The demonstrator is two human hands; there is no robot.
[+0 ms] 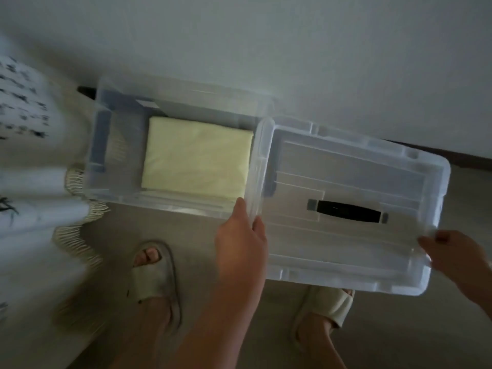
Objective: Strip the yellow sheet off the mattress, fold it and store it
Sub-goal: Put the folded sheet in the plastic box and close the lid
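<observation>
My left hand grips the lid's left edge at frame centre, and my right hand pinches its lower-right corner. Left of the lid, the folded yellow sheet lies flat inside the clear storage box on the floor.
</observation>
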